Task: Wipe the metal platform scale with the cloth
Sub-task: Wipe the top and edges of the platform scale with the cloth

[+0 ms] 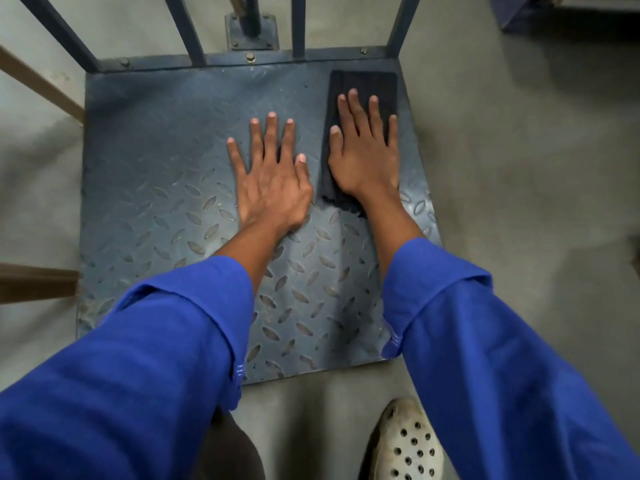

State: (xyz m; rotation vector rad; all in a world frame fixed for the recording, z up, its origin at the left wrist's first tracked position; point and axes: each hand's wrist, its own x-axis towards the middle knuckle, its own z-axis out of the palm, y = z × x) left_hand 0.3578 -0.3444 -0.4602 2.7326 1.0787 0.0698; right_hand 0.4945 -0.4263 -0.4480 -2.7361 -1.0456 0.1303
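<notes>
The metal platform scale [156,188] is a blue-grey tread plate lying on the floor below me. A dark folded cloth [363,84] lies flat on its far right part. My right hand [363,150] presses flat on the cloth, fingers spread and pointing away from me. Just to its left, my left hand [273,178] rests flat on the bare plate with its fingers apart and holds nothing. Both arms are in blue sleeves.
Blue metal rail bars [298,26] and a bolted post base [251,32] rise along the scale's far edge. Brown beams [38,282] reach in from the left. Grey concrete floor [519,168] surrounds the plate. My perforated shoe [408,445] stands near the front edge.
</notes>
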